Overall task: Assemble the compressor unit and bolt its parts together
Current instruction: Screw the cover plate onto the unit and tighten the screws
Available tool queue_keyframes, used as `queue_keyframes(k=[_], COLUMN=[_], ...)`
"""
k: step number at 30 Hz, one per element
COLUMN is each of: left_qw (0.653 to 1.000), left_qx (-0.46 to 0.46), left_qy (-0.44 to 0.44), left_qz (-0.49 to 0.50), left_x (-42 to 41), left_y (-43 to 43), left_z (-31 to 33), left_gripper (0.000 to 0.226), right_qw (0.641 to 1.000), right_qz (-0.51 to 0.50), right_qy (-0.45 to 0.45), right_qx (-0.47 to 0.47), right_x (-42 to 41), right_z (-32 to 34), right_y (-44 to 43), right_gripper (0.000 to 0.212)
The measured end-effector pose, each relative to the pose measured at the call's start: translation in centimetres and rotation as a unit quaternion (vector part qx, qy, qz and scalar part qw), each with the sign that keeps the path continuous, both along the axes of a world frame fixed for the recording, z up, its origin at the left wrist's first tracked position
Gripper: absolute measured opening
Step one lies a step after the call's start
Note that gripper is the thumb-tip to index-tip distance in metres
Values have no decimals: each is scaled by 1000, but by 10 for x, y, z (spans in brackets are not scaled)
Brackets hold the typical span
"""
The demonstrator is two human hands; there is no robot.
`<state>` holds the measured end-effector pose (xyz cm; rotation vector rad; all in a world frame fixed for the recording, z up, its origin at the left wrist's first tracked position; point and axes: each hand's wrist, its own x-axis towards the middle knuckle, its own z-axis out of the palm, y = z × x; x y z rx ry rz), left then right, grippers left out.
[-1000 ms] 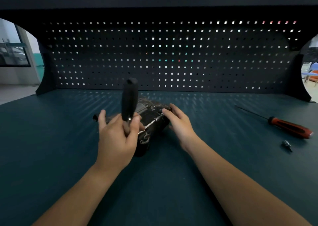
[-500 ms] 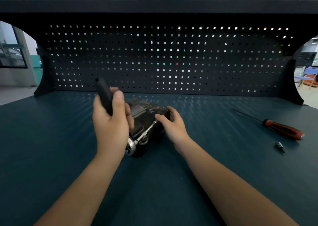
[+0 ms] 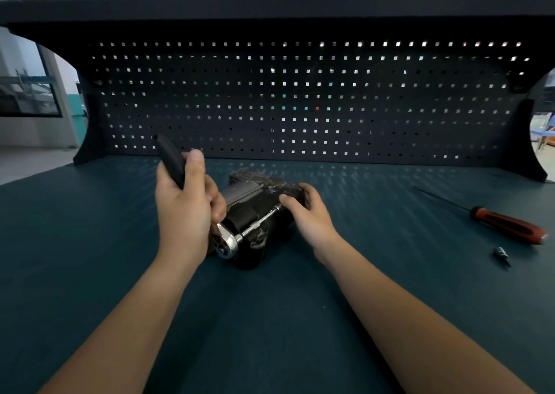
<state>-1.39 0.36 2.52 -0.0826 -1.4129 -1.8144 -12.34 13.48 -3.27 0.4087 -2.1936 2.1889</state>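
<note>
The dark compressor unit (image 3: 255, 201) lies on its side in the middle of the teal bench. My left hand (image 3: 186, 210) grips the black handle of a ratchet wrench (image 3: 169, 159), which tilts up and to the left. The wrench's chrome head (image 3: 227, 242) sits at the near end of the unit, and its extension bar (image 3: 261, 221) runs along the unit toward my right hand. My right hand (image 3: 306, 213) holds the far right end of the compressor, with its fingertips at the tip of the bar.
A red-handled screwdriver (image 3: 507, 225) lies at the right of the bench (image 3: 90, 243), with a small socket bit (image 3: 501, 254) just in front of it. A dark pegboard (image 3: 300, 102) closes off the back under a shelf.
My left hand has swung the ratchet handle from upright over to the left. The chrome head and extension bar have come into view. My right hand stays on the compressor.
</note>
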Motion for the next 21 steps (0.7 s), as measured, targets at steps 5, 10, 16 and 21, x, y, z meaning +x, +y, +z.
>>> queue_keyframes(k=[5,10,16,21], left_qw=[990,966,996,996], left_qx=[132,250,58,44], left_qy=[-29,-32,-5,-24], left_qz=[-24,-52,-66,-70], left_x=[-7,-9,-6,-6], left_y=[-7,-15,-10,-17], left_z=[-8,-9,-3,-4], left_gripper=[19,17,21,25], right_qw=[1000,1000,1000,1000], right_qz=[1,-1,0,9], right_qy=[5,7,11,20], right_qx=[-2,1,-1,13], right_x=[1,-1,2,6], right_z=[-2,-3,-1,0], right_y=[1,1,3,4], right_gripper=[57,55,53,54])
